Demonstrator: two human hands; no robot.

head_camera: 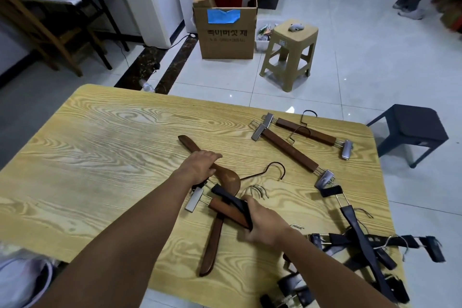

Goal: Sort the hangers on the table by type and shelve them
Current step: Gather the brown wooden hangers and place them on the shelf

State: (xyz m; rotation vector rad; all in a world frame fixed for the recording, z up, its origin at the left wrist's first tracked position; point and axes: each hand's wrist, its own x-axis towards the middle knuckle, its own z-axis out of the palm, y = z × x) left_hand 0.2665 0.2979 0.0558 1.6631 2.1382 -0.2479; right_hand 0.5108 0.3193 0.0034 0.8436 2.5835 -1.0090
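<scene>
My left hand [200,166] grips the upper arm of a brown curved wooden coat hanger [212,240] lying mid-table. My right hand [265,225] holds a black clip hanger [232,200] together with a brown clip hanger [225,207] that cross over the coat hanger. Two more brown wooden clip hangers [291,149] lie at the table's far right. A tangle of black clip hangers [365,240] covers the near right corner. The wooden table [100,157] has light grain.
Beyond the table stand a cardboard box [226,32], a beige plastic stool [290,55] and a dark stool [410,132] at the right. A wooden chair and shelving stand at the far left. A person's legs show at the top right.
</scene>
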